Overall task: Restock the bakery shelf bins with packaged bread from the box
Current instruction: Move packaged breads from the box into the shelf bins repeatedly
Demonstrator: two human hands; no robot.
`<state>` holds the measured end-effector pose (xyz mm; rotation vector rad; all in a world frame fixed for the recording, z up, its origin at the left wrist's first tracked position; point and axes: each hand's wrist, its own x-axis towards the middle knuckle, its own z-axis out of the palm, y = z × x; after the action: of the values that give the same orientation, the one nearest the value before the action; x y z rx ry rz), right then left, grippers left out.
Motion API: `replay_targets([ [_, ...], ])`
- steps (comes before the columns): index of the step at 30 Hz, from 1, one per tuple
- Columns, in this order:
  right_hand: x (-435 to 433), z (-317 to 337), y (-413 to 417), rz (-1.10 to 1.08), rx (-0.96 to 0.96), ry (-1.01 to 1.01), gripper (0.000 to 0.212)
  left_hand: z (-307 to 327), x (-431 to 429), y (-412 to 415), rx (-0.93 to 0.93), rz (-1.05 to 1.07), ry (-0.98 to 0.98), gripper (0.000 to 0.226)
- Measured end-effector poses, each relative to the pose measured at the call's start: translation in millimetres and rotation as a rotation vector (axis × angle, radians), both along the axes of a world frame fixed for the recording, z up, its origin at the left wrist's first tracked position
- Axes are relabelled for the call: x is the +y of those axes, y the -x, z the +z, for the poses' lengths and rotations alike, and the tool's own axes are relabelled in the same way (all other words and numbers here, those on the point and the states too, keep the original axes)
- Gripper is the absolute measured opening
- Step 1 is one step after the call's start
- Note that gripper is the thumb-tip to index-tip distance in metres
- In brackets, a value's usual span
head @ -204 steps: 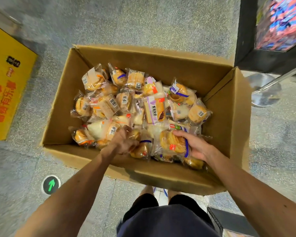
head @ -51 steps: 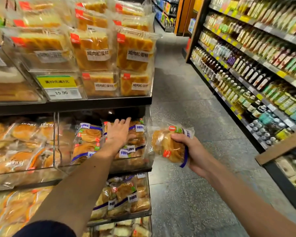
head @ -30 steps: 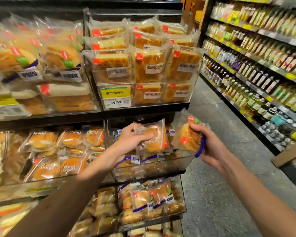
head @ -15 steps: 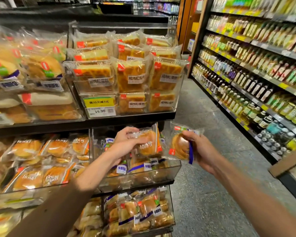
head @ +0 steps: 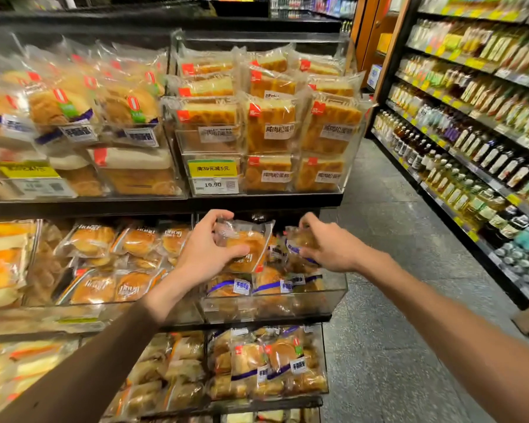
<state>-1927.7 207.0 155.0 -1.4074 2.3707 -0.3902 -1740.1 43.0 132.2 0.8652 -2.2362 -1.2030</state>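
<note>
Below the fingertips of both hands sits the clear bin point(head: 275, 303) on the middle shelf. Its front wall is nearer the person than the fingers are, and its open top is directly under them. On its floor lie blue-banded packets point(head: 242, 286), stacked flat.

At the left hand point(head: 206, 254), the fingers point(head: 219, 213) curl over the top edge of a wrapped bun packet point(head: 249, 239) and the thumb presses against its front face, so the packet is clamped between them. Its long axis stands roughly upright, tilted a little to the right. Its lower edge hangs just above the stock in the bin.

At the right hand point(head: 330, 248), the fingers point(head: 310, 221) hook over a second packet point(head: 298, 241), which lies ahead of the palm and is partly hidden by the knuckles. The grip appears closed on the wrapper. Whether this packet touches the stock beneath cannot be determined.

Judgement: the right hand is nearer to release, since its packet appears to sit deeper in the bin. The left packet should be tipped from upright to flat, away from the thumb, to match the packets below. Clearance above the fingers is limited by the dark shelf edge point(head: 257, 201), so lower each packet before releasing it. The supply box is not in view.
</note>
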Motion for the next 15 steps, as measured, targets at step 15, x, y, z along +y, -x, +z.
replay_targets([
  [15,-44,-66,17,0.142,0.116,-0.615,0.07,9,1,-37,0.024,-0.03,0.005,0.064],
])
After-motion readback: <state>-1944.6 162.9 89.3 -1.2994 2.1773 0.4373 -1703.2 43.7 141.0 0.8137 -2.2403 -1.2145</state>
